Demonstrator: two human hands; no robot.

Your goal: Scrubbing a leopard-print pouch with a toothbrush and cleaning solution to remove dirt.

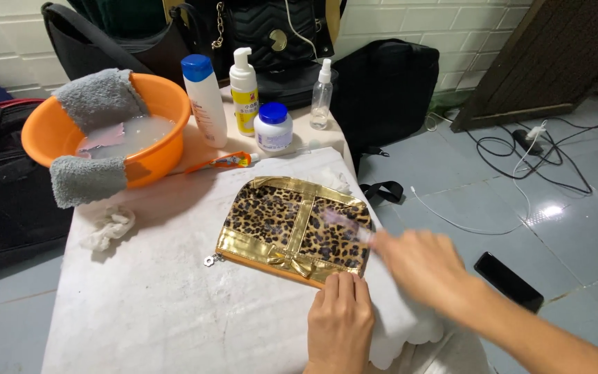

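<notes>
A small table covered with a white cloth (174, 305) carries everything; directly ahead of the left hand (339, 322), touching its fingertips, lies a leopard-print pouch (292, 228) with gold trim; beyond the pouch a small tube (226, 161), then a white jar (273, 127), two bottles (204, 97) and a clear spray bottle (321, 93); far left of the hand an orange basin (109, 128); a crumpled white rag (109, 227) nearer.

The pouch (292, 228) is soft cloth with spots like a leopard, and its edges are shiny gold, smooth like foil. A small metal zip pull (210, 261) hangs at its corner. The counter (160, 305) wears a white cloth that looks rough and matt. The orange bowl (157, 145) is smooth plastic. The grey towel (91, 97) on its rim is fluffy. The floor (465, 208) tiles are glossy.
</notes>
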